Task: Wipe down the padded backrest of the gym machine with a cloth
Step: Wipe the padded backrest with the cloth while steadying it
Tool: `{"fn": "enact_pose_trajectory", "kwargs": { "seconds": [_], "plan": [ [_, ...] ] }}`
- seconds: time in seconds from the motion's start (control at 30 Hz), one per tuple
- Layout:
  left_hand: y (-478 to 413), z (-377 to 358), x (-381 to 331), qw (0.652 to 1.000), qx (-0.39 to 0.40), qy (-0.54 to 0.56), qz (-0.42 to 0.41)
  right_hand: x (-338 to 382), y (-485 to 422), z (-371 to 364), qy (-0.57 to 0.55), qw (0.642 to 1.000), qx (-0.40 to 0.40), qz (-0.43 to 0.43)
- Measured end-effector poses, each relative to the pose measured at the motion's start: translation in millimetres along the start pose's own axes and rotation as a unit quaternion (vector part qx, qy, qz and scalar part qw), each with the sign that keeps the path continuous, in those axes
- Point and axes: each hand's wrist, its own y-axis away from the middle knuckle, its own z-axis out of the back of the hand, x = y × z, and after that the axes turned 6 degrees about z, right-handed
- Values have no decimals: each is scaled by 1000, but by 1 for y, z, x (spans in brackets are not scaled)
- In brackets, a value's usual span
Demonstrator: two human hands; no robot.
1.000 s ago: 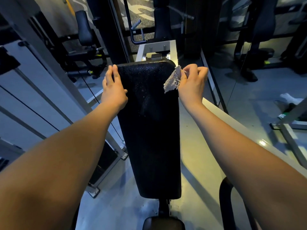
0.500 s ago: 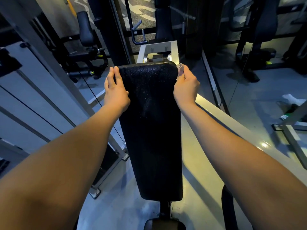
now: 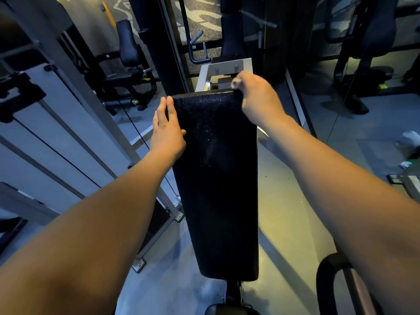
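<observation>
Right hand [image 3: 258,97], fingers grasping cloth [image 3: 236,83], has risen atop the backrest [image 3: 218,178], long axis pointing away; left hand [image 3: 167,131] flat, released.

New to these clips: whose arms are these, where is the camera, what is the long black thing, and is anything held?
The camera sits on a person's head, looking down, so both arms are theirs. The long black slab is the padded backrest of a gym machine. The left hand lies against its left edge, fingers straight. The right hand is curled at the top right corner around a cloth; only a small pale bit shows. Other machines stand behind.
</observation>
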Motion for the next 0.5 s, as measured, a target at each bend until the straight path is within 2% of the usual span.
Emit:
{"fn": "enact_pose_trajectory", "kwargs": {
  "seconds": [0.1,0.17,0.23,0.3,0.4,0.5],
  "plan": [
    [0,-4,-1,1000,-6,9,4,-1,12,-1,-19,999,-34,-15],
    [0,-6,-2,1000,-4,7,8,14,8,-10,-8,999,-35,36],
    [-1,-5,-1,1000,-3,2,9,27,1,-19,15,993,0,114],
    [0,-3,0,1000,-1,-3,7,29,-6,-14,35,988,48,143],
    [0,1,1,1000,4,-6,2,11,-7,8,46,988,105,106],
    [-1,-1,2,1000,2,-1,3,11,1,11,43,995,53,71]
  ]
}}
